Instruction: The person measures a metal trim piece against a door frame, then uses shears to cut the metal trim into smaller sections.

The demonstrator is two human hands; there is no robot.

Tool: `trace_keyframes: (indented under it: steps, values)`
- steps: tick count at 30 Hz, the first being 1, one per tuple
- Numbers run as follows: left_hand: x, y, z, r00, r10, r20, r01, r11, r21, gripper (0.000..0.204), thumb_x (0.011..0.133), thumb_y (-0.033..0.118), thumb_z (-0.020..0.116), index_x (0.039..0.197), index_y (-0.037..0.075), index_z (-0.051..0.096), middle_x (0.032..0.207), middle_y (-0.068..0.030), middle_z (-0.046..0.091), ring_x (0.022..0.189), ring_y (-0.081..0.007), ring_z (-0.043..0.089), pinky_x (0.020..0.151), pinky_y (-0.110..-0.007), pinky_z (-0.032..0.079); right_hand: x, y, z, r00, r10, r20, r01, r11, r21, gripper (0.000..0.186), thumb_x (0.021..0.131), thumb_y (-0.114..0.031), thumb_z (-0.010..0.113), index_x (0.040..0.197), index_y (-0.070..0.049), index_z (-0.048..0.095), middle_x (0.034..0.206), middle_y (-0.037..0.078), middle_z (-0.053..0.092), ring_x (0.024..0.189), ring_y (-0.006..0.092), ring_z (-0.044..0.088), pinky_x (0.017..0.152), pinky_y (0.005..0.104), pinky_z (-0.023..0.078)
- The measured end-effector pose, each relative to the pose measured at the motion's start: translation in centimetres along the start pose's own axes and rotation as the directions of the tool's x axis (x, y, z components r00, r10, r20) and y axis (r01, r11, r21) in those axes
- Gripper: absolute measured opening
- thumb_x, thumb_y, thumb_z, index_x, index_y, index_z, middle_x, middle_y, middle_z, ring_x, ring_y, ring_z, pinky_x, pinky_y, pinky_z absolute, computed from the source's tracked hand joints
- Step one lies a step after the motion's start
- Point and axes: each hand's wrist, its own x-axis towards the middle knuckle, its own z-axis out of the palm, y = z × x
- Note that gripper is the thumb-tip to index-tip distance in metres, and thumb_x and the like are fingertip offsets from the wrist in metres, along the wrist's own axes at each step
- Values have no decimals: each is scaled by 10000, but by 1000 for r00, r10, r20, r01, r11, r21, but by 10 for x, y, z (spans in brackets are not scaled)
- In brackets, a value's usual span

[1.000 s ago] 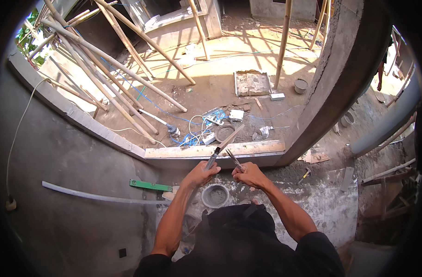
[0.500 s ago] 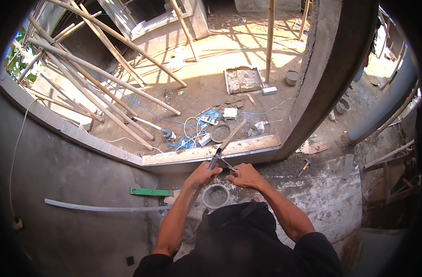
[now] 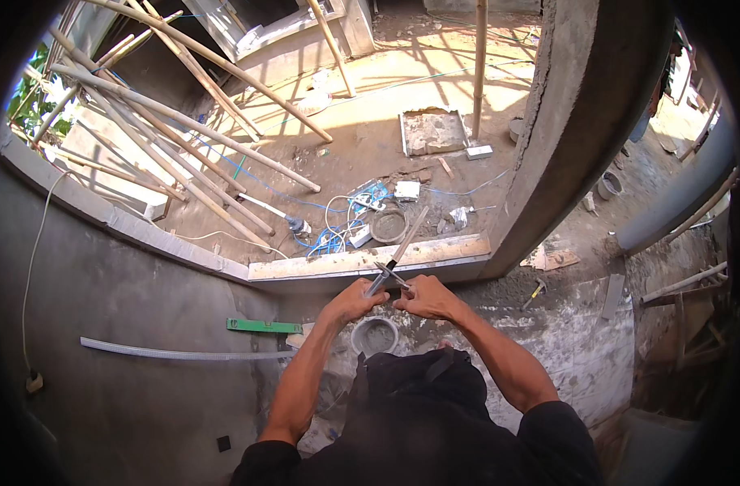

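Note:
Both my hands are close together in front of the low wall's sill (image 3: 451, 249). My left hand (image 3: 352, 302) is closed around a narrow grey strip (image 3: 376, 283), which slants away toward the sill. Across the strip lies a thin metal tool (image 3: 400, 281), its near end gripped in the fingers of my right hand (image 3: 427, 298). The tool's exact kind is hard to make out, since my fingers hide its handle. Just below my hands stands a round grey bucket (image 3: 376, 336) with grey mortar inside.
A green spirit level (image 3: 265, 326) and a long perforated strip (image 3: 183, 354) are left of my left arm. A hammer (image 3: 534, 293) lies to the right. Beyond the sill are power cords (image 3: 329, 239), a mortar bowl (image 3: 388, 225) and leaning bamboo poles (image 3: 200, 134).
The metal tool has turned and now crosses the strip farther along, with its tip showing on the strip's left side. Both hands have shifted slightly, staying close together.

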Motion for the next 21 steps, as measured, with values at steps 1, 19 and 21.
trace_keyframes:
  steps: [1,19,21]
  values:
    - [4,-1,1,999,32,1,-32,999,36,378,903,338,703,699,77,521,582,40,428,531,-77,376,491,-298,314,0,5,-1,1000,-13,6,13,1000,-3,466,771,-432,705,819,31,698,822,270,688,787,436,676,752,470,532]
    - [87,-11,-34,990,137,-11,-137,990,30,309,920,328,682,818,49,597,644,19,492,592,-93,429,530,-300,351,77,35,-33,1000,-16,-7,16,998,68,454,743,-374,778,629,2,550,559,82,503,565,178,470,565,386,413]
    - [101,-4,-51,989,145,1,-145,989,16,306,920,327,681,800,62,583,634,22,483,586,-89,423,527,-302,348,98,32,-43,998,58,40,-56,997,-47,486,758,-445,738,710,33,663,666,190,638,627,283,593,645,417,483]
